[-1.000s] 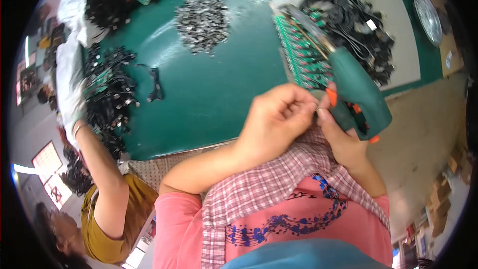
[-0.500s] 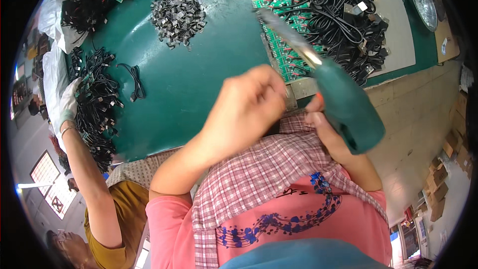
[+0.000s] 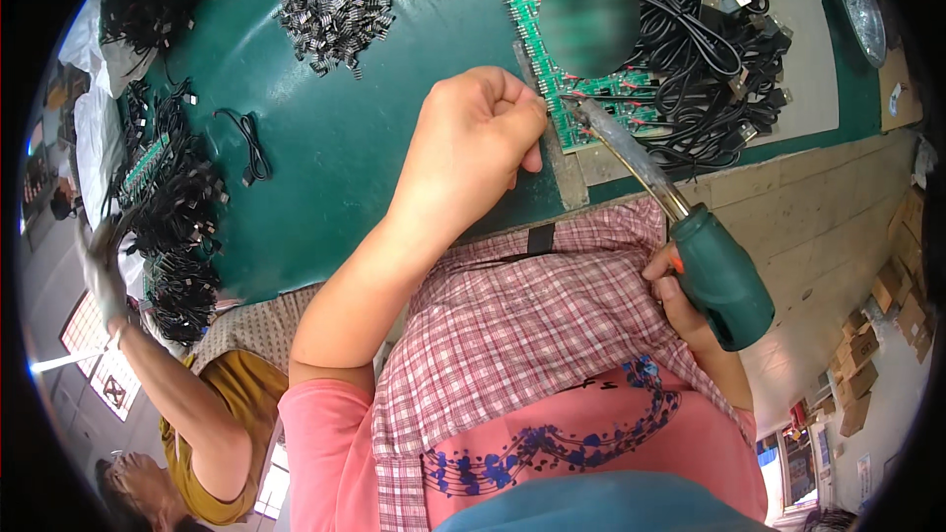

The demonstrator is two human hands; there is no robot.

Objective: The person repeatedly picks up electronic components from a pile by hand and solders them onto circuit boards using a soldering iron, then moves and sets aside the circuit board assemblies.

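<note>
In my right hand (image 3: 680, 298) is a soldering iron (image 3: 727, 281) with a thick green handle and a long metal shaft. Its tip reaches the near edge of a green circuit board panel (image 3: 581, 123); whether it touches is unclear. My left hand (image 3: 483, 133) is closed in a pinch just left of the panel. What its fingers hold, if anything, is hidden. Black cables (image 3: 690, 39) with USB plugs lie bundled over the panel, with red wire ends along it. A blurred round dark-green patch (image 3: 591, 15) covers part of the boards.
A heap of small metal parts (image 3: 335, 5) lies on the green table (image 3: 394, 69). One coiled cable (image 3: 254, 148) rests near piled cables (image 3: 177, 202) at the left, where a co-worker's gloved hand (image 3: 103, 271) is. A round metal dish (image 3: 857, 5) stands far right.
The soldering iron has swung down and right, its tip now at the near edge of the boards. My left hand has moved up beside the panel. The co-worker's hand has shifted down and left.
</note>
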